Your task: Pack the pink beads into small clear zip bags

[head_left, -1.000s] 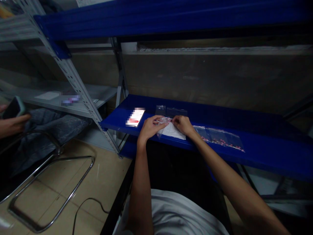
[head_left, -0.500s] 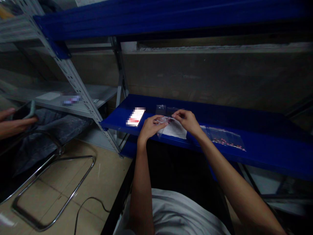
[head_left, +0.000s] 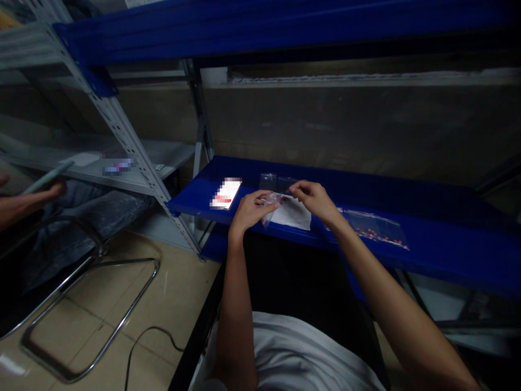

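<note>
On the blue shelf point(head_left: 448, 239), my left hand point(head_left: 249, 212) has thumb and fingers closed on a small clear plastic bag point(head_left: 267, 216) with dark reddish bits near its opening. Under it lies a white sheet point(head_left: 293, 213), perhaps paper or cloth. My right hand point(head_left: 312, 196) hovers over the sheet's far right corner, fingertips pinched together; whatever is between them is too small to make out. To the right rests a flat clear zip bag point(head_left: 376, 231) holding several small pink and red pieces. Another clear bag point(head_left: 268, 181) lies just beyond my hands.
A lit phone point(head_left: 227, 194) lies left of my hands. The grey rack post point(head_left: 134, 141) stands at the shelf's left end, and a blue beam point(head_left: 260, 32) crosses above. At left, another person's hand point(head_left: 52, 193) holds a phone beside a metal-framed chair point(head_left: 150, 266).
My right hand has shifted slightly right, away from the left hand, which stays nearly still. The other person's phone has tilted and moved.
</note>
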`<state>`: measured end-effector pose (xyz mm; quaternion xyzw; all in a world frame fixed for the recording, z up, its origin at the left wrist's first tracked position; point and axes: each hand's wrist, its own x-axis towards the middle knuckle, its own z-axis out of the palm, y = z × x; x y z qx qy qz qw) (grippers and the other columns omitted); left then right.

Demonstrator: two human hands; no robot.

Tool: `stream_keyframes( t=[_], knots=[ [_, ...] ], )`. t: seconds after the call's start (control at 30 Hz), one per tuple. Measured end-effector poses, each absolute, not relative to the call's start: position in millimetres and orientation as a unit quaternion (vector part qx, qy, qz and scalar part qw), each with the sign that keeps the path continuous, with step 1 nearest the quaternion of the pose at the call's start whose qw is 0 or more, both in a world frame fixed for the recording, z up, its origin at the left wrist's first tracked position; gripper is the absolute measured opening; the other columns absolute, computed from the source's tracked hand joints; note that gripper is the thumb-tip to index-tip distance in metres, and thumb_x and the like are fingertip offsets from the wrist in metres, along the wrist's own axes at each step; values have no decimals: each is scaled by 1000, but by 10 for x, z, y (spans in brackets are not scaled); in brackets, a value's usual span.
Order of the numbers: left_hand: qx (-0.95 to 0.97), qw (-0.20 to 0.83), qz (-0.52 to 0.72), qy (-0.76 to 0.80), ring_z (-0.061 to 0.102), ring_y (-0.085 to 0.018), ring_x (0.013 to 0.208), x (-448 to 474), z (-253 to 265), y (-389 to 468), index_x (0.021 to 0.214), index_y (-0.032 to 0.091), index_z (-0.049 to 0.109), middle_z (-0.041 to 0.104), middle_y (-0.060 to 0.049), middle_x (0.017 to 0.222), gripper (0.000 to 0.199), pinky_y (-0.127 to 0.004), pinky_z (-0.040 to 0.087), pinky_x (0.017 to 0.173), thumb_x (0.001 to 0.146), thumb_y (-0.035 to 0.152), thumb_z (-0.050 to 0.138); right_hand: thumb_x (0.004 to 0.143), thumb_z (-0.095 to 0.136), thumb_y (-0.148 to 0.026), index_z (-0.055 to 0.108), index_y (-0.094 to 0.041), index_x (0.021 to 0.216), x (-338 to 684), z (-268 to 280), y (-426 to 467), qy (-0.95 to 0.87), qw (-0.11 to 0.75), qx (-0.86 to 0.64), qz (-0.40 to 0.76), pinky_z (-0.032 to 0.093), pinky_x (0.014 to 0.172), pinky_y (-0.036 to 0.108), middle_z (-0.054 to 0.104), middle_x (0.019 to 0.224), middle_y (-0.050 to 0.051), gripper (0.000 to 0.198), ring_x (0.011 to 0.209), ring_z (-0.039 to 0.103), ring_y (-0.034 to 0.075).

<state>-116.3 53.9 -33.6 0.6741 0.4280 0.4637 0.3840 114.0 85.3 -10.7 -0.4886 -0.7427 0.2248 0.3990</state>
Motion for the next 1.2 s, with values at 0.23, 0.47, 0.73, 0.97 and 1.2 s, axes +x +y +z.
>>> stream_keyframes(
  t=[0.23, 0.47, 0.73, 0.97, 1.2],
  knots=[
    [678, 359, 467, 440, 73, -22, 95, -1171, -356, 567, 123, 18, 75, 78, -12, 109, 52, -30, 59, 80, 80, 46, 83, 86, 59, -17, 76, -18, 93, 1246, -524, 1130, -756, 318, -553, 145, 44, 70, 27, 78, 85, 6, 19, 73, 67, 18],
    [672, 362, 466, 446, 72, -22, 96, -1163, -322, 548, 122, 17, 76, 78, -12, 110, 52, -29, 58, 80, 79, 46, 84, 92, 59, -17, 79, -18, 101, 1241, -679, 1216, -770, 265, -577, 63, 42, 73, 27, 78, 93, 10, 21, 80, 68, 20],
    [671, 359, 473, 445, 72, -22, 96, -1183, -345, 563, 122, 18, 75, 77, -11, 109, 52, -29, 58, 79, 79, 47, 84, 94, 62, -20, 79, -19, 100, 1237, -698, 1214, -759, 250, -599, 59, 44, 76, 26, 79, 96, 11, 18, 88, 71, 21],
    [671, 364, 469, 444, 72, -22, 96, -1180, -340, 562, 121, 18, 75, 77, -12, 110, 51, -29, 58, 79, 79, 47, 84, 93, 63, -20, 79, -19, 99, 1232, -688, 1210, -755, 251, -603, 60, 43, 74, 28, 78, 95, 11, 17, 84, 69, 21],
    [666, 368, 469, 448, 72, -22, 96, -1197, -323, 552, 122, 18, 75, 77, -11, 109, 53, -29, 57, 79, 78, 46, 85, 90, 60, -16, 76, -17, 91, 1278, -565, 1095, -757, 308, -569, 90, 44, 74, 28, 78, 89, 8, 16, 79, 68, 20]
  ],
)
